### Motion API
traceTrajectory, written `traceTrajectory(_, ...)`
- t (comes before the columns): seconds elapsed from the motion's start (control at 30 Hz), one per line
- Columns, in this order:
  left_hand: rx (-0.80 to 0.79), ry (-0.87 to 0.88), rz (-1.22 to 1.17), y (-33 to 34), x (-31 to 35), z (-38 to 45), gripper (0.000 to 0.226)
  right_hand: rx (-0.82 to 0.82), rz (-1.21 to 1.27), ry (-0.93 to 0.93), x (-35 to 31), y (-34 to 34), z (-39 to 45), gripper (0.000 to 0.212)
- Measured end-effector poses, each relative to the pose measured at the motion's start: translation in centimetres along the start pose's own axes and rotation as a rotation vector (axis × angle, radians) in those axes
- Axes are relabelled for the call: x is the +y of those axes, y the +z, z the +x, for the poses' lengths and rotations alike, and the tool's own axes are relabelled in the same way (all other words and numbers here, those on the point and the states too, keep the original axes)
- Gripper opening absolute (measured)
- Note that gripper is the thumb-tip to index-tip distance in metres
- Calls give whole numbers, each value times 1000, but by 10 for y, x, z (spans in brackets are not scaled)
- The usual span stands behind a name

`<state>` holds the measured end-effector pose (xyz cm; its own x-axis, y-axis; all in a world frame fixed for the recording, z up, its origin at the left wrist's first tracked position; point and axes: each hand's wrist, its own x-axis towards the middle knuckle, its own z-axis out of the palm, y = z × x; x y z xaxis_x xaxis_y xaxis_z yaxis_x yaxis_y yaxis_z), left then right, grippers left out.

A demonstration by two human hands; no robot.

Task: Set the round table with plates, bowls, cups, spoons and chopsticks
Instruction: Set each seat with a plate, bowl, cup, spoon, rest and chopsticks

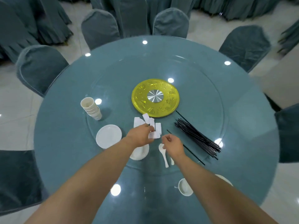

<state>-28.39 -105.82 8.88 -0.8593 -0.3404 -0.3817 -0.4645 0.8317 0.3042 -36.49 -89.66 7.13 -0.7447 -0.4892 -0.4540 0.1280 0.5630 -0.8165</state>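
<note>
Head view: we are leaning over the round table (64, 143) and using the yellow disc (155, 98) at its centre as our landmark. Just on the near side of the disc, our left hand (140, 136) is pinching one small white piece out of the pile of white pieces (149, 122); we are guessing spoon rests, cannot tell for sure. Beside it our right hand (173, 145) is hovering with fingers loosely curled; whether it is holding anything, we cannot tell. A white spoon (163, 153) is lying just under that hand. Left of the disc the stacked cups (92, 108) are standing, with a plate (108, 136) nearer us. Right of the disc the black chopsticks (198, 137) are lying in a bundle. A bowl (185, 187) is sitting at the near edge. We are judging this as the small-utensil step; next move calls for carrying the piece to the near setting.
</note>
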Motion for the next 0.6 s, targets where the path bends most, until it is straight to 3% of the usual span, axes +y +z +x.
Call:
traceTrajectory(0.3, -93, 273, -234, 38, 97, -2, 37, 181, -79, 60, 53, -68, -36, 20)
traceTrajectory(0.43, -158, 257, -350, 56, 135, 5, 45, 243, 0, 115, 80, -102, -54, 18)
traceTrajectory(0.6, -210, 173, -747, 76, 190, 12, 68, 335, 239, 234, 107, -142, -65, 20)
